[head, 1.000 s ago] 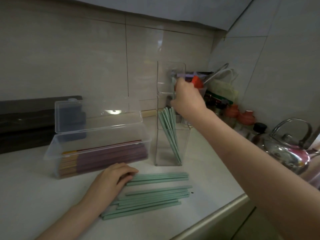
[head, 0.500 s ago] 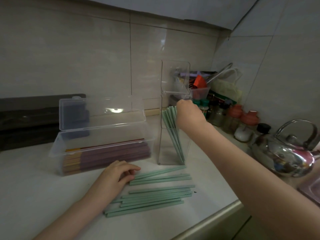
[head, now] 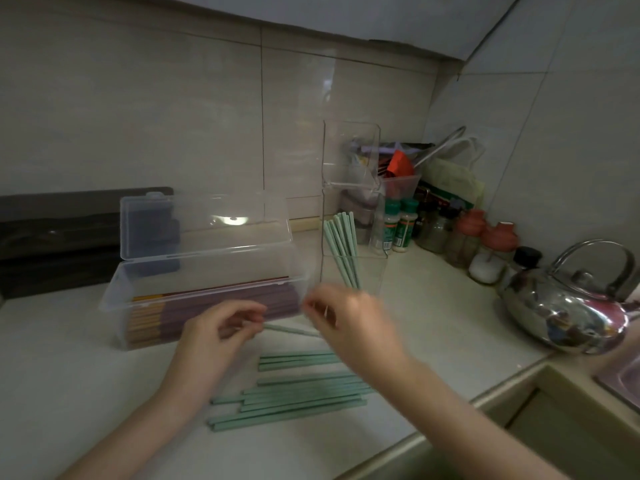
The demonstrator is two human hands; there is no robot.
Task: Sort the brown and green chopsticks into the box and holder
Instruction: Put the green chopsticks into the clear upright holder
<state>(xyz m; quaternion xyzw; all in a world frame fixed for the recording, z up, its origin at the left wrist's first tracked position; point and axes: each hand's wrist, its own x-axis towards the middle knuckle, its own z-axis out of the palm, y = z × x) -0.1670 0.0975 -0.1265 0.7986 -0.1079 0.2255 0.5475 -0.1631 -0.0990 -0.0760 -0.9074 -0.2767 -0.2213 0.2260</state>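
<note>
A clear plastic box [head: 114, 296] with its lid raised holds a layer of brown chopsticks [head: 221, 306]. To its right stands a tall clear holder [head: 374, 271] with several green chopsticks [head: 341, 244] leaning inside. More green chopsticks [head: 294, 393] lie loose on the counter in front. My left hand [head: 214, 334] pinches one end of a single green chopstick [head: 287, 330] lifted off the counter. My right hand [head: 349, 320], blurred, is at that chopstick's other end with its fingers curled around it.
A steel kettle [head: 568, 306] sits at the right near the sink edge [head: 519, 386]. Spice bottles and jars [head: 450, 230] crowd the back right corner. A dark flat object [head: 52, 237] lies behind the box on the left. The tiled wall is close behind.
My right hand has come down from the top of the holder to the counter front. My left hand has lifted one green chopstick from the pile, and both hands now meet on it.
</note>
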